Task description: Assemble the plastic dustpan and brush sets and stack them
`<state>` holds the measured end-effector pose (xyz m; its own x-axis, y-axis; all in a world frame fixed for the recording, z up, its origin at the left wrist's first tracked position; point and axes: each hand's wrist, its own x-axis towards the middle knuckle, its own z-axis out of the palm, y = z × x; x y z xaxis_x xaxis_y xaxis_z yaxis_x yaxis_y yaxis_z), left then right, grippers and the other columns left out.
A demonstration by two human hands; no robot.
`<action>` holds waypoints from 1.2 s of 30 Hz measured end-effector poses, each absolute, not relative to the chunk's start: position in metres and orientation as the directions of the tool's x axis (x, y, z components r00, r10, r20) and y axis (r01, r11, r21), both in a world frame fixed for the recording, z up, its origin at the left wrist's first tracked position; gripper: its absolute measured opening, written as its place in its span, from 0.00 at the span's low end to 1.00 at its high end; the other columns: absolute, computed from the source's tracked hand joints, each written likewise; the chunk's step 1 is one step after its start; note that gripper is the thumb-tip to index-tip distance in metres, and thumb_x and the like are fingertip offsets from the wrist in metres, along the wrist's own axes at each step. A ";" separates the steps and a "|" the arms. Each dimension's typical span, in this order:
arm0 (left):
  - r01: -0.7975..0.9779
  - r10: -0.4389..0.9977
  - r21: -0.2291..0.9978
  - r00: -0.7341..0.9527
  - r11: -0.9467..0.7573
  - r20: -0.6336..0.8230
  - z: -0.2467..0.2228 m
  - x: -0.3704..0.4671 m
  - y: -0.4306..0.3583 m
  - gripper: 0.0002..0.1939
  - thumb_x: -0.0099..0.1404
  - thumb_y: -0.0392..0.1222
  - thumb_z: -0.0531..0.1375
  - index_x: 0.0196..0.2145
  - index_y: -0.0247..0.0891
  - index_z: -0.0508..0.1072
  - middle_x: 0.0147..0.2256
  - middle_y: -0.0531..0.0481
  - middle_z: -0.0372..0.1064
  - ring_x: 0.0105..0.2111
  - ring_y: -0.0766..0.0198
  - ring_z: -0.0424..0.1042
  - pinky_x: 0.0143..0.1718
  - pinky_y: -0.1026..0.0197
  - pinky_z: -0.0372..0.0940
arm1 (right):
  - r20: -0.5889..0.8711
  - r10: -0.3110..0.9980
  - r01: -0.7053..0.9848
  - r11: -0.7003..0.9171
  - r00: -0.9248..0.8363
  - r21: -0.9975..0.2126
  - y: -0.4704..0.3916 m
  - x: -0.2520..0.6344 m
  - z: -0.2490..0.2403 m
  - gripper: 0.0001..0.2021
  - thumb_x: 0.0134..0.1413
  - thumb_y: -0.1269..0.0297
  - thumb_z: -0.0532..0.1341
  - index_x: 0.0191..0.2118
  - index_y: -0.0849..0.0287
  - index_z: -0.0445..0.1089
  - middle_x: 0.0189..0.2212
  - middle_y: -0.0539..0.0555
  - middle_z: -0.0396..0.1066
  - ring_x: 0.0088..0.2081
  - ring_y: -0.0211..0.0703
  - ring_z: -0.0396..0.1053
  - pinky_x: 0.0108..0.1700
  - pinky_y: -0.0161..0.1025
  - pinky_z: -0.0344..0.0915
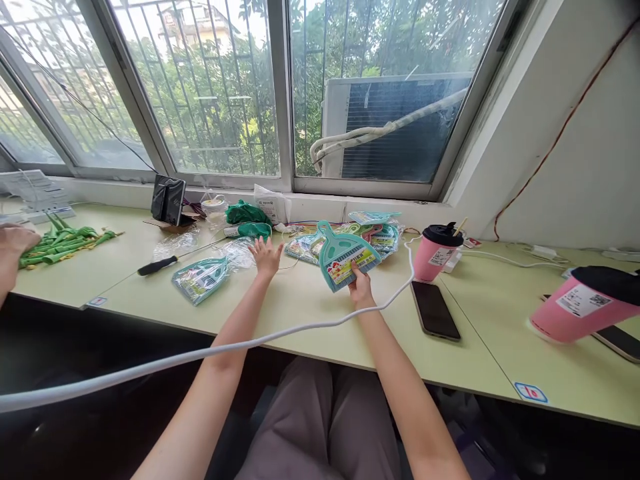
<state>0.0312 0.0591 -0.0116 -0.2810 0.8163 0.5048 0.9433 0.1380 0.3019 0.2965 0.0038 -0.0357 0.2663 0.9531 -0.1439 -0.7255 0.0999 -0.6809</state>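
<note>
My right hand grips a small turquoise dustpan by its lower right edge, thumb on the printed label and handle pointing up. Bristles show along the lower edge of the piece. Stretched forward, my left hand has its fingers spread and holds nothing; it is beside crumpled clear plastic. To its left lies a similar turquoise dustpan in clear wrapping. Behind the held dustpan, several more wrapped sets are heaped on the table.
A screwdriver, green bags and a propped dark device stand or lie leftward. Rightward are pink cups and a phone. A white cable crosses before my arms. Another person's hand touches green stalks.
</note>
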 end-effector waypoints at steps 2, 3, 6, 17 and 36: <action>0.984 0.924 0.100 -0.172 0.146 0.343 -0.012 0.009 0.056 0.24 0.69 0.48 0.50 0.57 0.31 0.68 0.59 0.30 0.62 0.62 0.41 0.57 0.62 0.37 0.48 | -0.135 0.954 -0.742 0.116 0.269 -0.660 0.003 0.298 -0.034 0.16 0.46 0.67 0.69 0.43 0.60 0.71 0.41 0.54 0.78 0.42 0.42 0.75 0.40 0.36 0.75; 0.993 0.964 0.023 -0.116 0.114 0.238 -0.012 0.001 0.053 0.21 0.69 0.45 0.51 0.52 0.31 0.72 0.55 0.31 0.67 0.58 0.42 0.63 0.59 0.39 0.55 | -0.135 0.954 -0.751 0.120 0.269 -0.650 0.002 0.298 -0.033 0.17 0.46 0.67 0.69 0.44 0.61 0.71 0.41 0.55 0.78 0.42 0.42 0.75 0.40 0.36 0.75; 0.998 0.985 -0.030 -0.051 0.057 0.167 -0.008 -0.011 0.037 0.16 0.67 0.39 0.51 0.40 0.32 0.77 0.45 0.33 0.74 0.49 0.45 0.72 0.47 0.49 0.66 | -0.155 0.950 -0.766 0.115 0.270 -0.632 0.002 0.298 -0.033 0.15 0.47 0.67 0.68 0.43 0.61 0.71 0.41 0.55 0.78 0.42 0.41 0.75 0.38 0.34 0.74; 0.738 0.490 -0.099 0.536 -0.668 0.687 0.013 0.085 -0.044 0.13 0.71 0.38 0.49 0.45 0.40 0.72 0.46 0.45 0.75 0.54 0.59 0.70 0.54 0.55 0.66 | -0.124 0.907 -0.793 0.277 0.402 -0.543 0.007 0.327 -0.025 0.15 0.53 0.66 0.64 0.47 0.58 0.70 0.42 0.52 0.78 0.43 0.38 0.76 0.42 0.33 0.74; 0.940 0.935 0.189 0.229 -0.285 0.272 -0.038 0.147 0.003 0.35 0.61 0.57 0.61 0.59 0.34 0.64 0.64 0.27 0.54 0.64 0.34 0.52 0.58 0.30 0.51 | -0.056 0.966 -0.775 0.166 0.252 -0.610 -0.008 0.336 -0.013 0.09 0.55 0.68 0.63 0.43 0.58 0.72 0.37 0.51 0.79 0.39 0.38 0.77 0.42 0.36 0.75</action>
<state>0.1468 0.0025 -0.0382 0.2293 0.9346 0.2719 0.9396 -0.2855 0.1889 0.3362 -0.0081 -0.0127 0.2518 0.9662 -0.0561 -0.7746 0.1664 -0.6101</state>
